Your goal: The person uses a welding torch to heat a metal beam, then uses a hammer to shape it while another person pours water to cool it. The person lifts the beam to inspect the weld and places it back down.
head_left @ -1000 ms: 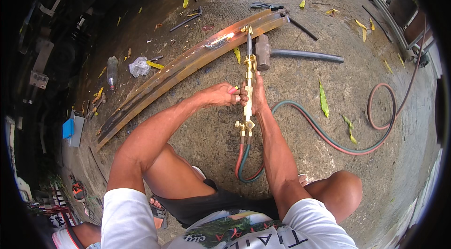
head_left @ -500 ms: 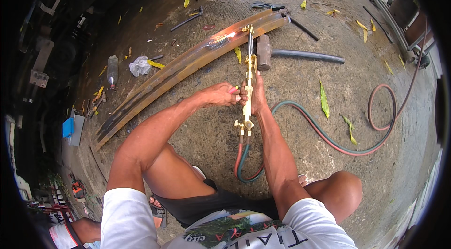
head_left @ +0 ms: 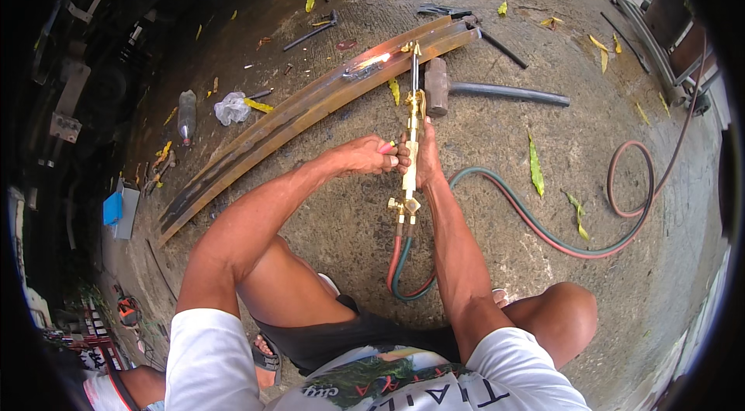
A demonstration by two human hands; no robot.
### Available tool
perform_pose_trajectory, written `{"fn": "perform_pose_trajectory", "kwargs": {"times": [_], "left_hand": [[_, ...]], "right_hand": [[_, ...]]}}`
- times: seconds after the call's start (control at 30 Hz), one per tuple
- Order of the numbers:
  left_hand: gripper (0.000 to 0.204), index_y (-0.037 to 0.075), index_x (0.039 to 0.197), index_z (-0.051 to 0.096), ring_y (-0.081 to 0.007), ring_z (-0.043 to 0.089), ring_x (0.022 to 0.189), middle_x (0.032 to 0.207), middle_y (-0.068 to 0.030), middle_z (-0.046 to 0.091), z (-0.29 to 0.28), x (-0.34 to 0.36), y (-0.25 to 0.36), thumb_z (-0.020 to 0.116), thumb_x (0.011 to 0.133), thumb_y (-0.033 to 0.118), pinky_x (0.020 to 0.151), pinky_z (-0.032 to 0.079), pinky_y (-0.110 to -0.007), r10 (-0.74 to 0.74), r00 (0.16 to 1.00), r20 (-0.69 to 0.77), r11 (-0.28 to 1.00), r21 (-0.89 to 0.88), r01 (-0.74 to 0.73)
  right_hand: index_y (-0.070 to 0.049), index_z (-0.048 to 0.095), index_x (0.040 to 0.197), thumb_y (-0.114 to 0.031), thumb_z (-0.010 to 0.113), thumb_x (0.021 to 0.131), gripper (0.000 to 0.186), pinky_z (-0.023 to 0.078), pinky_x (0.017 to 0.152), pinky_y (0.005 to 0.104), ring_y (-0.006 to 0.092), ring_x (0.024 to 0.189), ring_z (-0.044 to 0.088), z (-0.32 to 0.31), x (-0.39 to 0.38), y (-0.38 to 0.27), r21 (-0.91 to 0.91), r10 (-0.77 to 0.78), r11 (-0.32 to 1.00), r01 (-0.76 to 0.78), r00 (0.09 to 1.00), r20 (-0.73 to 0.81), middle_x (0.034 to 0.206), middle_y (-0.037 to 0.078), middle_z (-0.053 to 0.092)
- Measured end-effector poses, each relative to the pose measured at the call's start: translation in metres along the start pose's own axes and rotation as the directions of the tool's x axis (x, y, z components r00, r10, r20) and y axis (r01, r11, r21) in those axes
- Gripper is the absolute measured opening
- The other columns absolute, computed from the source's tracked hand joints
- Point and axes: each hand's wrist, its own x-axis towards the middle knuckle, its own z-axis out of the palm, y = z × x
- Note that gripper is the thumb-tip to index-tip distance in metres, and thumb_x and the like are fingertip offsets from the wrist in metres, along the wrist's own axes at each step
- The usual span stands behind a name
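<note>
A brass cutting torch (head_left: 411, 155) points away from me, its head over a long rusty steel channel (head_left: 256, 131). A bright orange-white glow (head_left: 374, 62) shows on the channel, left of the torch head. My right hand (head_left: 427, 153) is wrapped round the torch handle. My left hand (head_left: 363, 155) is closed against the handle's left side, with a small pinkish-red piece (head_left: 386, 148), tipped yellow-green, in its grip. Its kind cannot be made out. Red and green hoses (head_left: 400, 260) run from the torch's rear. Which fingers touch the handle's underside is hidden.
A sledgehammer (head_left: 497, 91) lies right of the torch, close to its front. The hoses loop over the concrete at right toward a wheeled metal cart (head_left: 675, 62). A plastic bottle (head_left: 187, 116), a crumpled clear bag (head_left: 232, 108) and a blue box (head_left: 113, 209) are at left.
The torch head has shifted very slightly right. The glow on the channel has changed shape, and small bright specks show left of it. Both hands keep their hold.
</note>
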Motion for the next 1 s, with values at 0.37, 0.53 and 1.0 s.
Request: {"fn": "perform_pose_trajectory", "kwargs": {"times": [0.37, 0.53, 1.0], "left_hand": [[0.031, -0.007, 0.106, 0.055, -0.0250, 0.061, 0.115, 0.117, -0.0165, 0.061, 0.002, -0.002, 0.014, 0.064, 0.097, 0.022, 0.101, 0.051, -0.040, -0.026, 0.999, 0.022, 1.000, 0.012, 0.026], [0.033, -0.008, 0.108, 0.054, -0.0260, 0.060, 0.116, 0.119, -0.0176, 0.060, 0.002, 0.002, 0.006, 0.064, 0.096, 0.022, 0.101, 0.051, -0.040, -0.013, 0.999, 0.033, 1.000, -0.017, 0.014], [0.033, -0.007, 0.106, 0.061, -0.0230, 0.062, 0.109, 0.111, -0.0156, 0.064, 0.001, 0.000, 0.006, 0.064, 0.096, 0.024, 0.097, 0.052, -0.037, 0.012, 0.999, 0.049, 0.999, 0.033, -0.013]], "right_hand": [[-0.010, 0.045, 0.089, -0.077, 0.035, 0.091, 0.068, 0.036, 0.032, 0.0253, 0.0085, 0.038, 0.038, -0.006, -0.003, -0.004, -0.021, 0.018, 1.000, -0.018, 1.000, -0.013, 0.054, -0.003, 0.039], [-0.010, 0.045, 0.089, -0.078, 0.035, 0.090, 0.069, 0.036, 0.032, 0.0253, 0.0089, 0.038, 0.038, -0.006, -0.003, -0.003, -0.005, 0.034, 0.999, -0.034, 0.999, 0.011, 0.054, -0.003, 0.039], [-0.011, 0.049, 0.089, -0.076, 0.037, 0.091, 0.067, 0.035, 0.034, 0.0238, 0.0071, 0.040, 0.037, -0.006, -0.006, -0.002, -0.049, 0.011, 0.999, -0.011, 1.000, 0.005, 0.056, -0.004, 0.039]]}}
